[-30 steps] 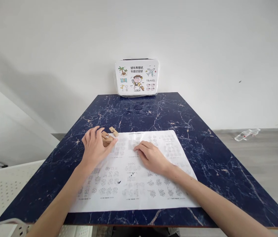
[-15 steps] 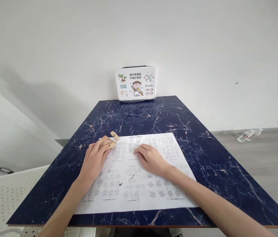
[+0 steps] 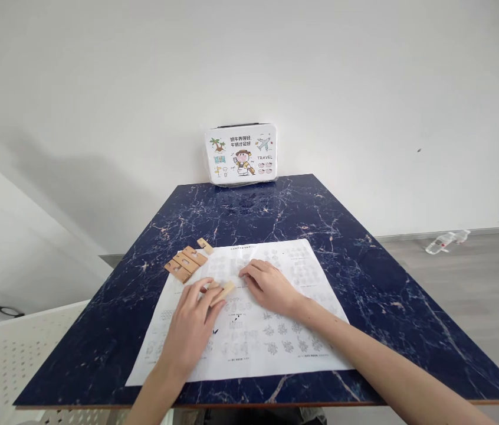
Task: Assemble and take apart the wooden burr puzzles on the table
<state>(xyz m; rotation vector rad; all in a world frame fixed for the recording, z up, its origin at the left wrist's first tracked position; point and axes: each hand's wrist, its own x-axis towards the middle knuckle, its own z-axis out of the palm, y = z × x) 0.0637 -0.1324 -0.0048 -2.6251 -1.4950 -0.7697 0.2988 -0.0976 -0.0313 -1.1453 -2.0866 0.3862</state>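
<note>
My left hand (image 3: pixel 194 321) is closed around a pale notched wooden puzzle piece (image 3: pixel 228 289), above the left half of a printed instruction sheet (image 3: pixel 276 366). Its fingers partly cover that piece, and perhaps a second one beside it. Three flat wooden puzzle pieces (image 3: pixel 186 261) with cut-outs and marks lie side by side at the sheet's upper left corner. Just beyond them sits another small notched wooden piece (image 3: pixel 205 245). On the upper middle of the sheet rests my right hand (image 3: pixel 271 287), fingers curled together; whatever may be under its fingertips is hidden.
The dark blue marbled table (image 3: pixel 249 221) carries the sheet. A white cartoon-printed case (image 3: pixel 241 154) stands at the far edge by the wall. A perforated white chair (image 3: pixel 23 348) is at the left, and a clear plastic bottle (image 3: pixel 446 242) lies on the floor at the right.
My left hand has left the group of pieces and come right and nearer with a wooden piece in it, uncovering the three flat pieces. My right hand has hardly moved.
</note>
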